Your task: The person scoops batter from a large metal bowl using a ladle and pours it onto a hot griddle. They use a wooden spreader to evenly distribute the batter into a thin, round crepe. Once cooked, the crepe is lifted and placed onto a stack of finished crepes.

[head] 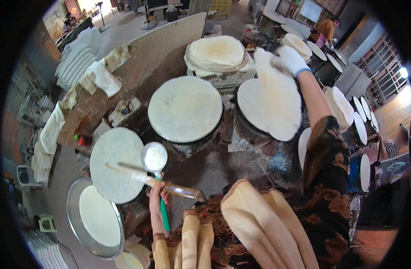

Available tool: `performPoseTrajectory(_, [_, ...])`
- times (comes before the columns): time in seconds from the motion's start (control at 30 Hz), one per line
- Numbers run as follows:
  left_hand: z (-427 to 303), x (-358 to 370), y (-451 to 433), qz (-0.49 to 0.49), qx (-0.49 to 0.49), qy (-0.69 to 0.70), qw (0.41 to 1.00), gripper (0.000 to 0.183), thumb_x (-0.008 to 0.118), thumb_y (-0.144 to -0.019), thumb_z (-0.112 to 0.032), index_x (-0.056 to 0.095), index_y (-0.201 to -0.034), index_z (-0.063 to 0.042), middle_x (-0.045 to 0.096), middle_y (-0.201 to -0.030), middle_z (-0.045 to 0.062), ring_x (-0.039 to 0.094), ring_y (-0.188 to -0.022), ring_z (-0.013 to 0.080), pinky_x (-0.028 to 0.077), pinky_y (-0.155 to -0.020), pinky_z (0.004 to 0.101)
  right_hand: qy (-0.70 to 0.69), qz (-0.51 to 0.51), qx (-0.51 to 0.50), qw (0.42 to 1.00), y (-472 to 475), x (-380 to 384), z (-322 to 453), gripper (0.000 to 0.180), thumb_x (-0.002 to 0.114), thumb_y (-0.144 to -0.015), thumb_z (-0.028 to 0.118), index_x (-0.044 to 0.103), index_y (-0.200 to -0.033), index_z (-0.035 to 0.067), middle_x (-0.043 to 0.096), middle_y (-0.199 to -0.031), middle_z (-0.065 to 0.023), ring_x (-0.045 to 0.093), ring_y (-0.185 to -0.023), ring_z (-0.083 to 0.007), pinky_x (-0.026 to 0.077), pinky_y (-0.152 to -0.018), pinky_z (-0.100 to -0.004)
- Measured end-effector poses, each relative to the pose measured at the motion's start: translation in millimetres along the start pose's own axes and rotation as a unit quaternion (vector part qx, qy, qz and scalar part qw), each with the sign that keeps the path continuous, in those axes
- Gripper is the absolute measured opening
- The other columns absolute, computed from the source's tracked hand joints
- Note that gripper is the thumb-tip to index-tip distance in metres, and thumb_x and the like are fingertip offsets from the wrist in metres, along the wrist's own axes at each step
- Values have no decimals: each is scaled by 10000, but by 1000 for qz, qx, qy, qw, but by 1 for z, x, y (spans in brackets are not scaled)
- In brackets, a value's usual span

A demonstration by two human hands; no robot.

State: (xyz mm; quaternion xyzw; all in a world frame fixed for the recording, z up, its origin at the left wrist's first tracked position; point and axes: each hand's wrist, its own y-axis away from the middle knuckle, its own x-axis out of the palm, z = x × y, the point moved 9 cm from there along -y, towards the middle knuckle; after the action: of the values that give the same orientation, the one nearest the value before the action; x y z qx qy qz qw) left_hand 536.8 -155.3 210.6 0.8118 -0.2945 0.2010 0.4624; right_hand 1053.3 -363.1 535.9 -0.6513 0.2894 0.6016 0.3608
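Note:
My left hand (160,198) is closed around the green handle of a ladle (155,158) with white batter in its bowl, together with a long flat wooden spreader (173,188). Both lie over the edge of a round griddle (116,158) coated with batter. My right hand (289,62), in a white knit glove, grips the upper edge of a thin round pancake (279,101), which hangs over the right griddle (250,97). A further griddle (185,109), covered by a pale round sheet, stands between them. Behind it sits a stack of cooked pancakes (217,52).
A steel basin of white batter (99,215) stands at lower left, beside a bucket (133,257). Cloths (103,79) lie along the ledge. More pancake stacks (339,104) stand at right. Two people (324,30) are there, well apart from my hands.

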Motion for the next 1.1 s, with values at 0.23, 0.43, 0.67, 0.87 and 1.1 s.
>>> performPoseTrajectory(0.23, [-26,13,-33,-41,62,106,992,87,540,-934,-152,529,-1000,-96,435,-515,-58,427,-371,69,359,-319,209,-456,-178,81,868,-182,8,-92,454,782,-691,249,681,-964,-100,710,-891,-197,689,-769,-250,535,-718,-367])
performPoseTrajectory(0.43, [-49,33,-57,-68,126,189,971,120,510,-957,-166,537,-1036,-80,451,-524,-42,448,-380,81,384,-323,214,-690,-233,247,640,-302,252,-185,332,712,-827,159,654,-1023,-103,685,-1024,-194,674,-882,-295,538,-794,-388])
performPoseTrajectory(0.67, [-67,46,-76,-113,176,203,957,438,486,-951,-136,450,-1384,-80,444,-529,-35,440,-372,83,383,-306,206,-771,-255,398,426,-323,472,-151,320,708,-842,145,637,-1092,-41,674,-1039,-116,649,-855,-228,531,-761,-363])
performPoseTrajectory(0.87, [-73,87,-78,-128,193,199,952,454,496,-947,-150,443,-1394,-91,462,-532,-42,454,-374,74,380,-301,200,-721,-210,445,488,-296,484,-133,338,718,-796,131,621,-1054,-65,674,-1014,-149,662,-824,-250,538,-754,-369])
performPoseTrajectory(1.1, [-77,102,-86,-123,187,191,956,471,484,-955,-179,427,-1413,-90,416,-534,-51,416,-379,55,374,-314,192,-667,-144,472,558,-293,457,-143,357,717,-810,96,623,-1097,-95,664,-1078,-172,657,-934,-263,530,-820,-374])
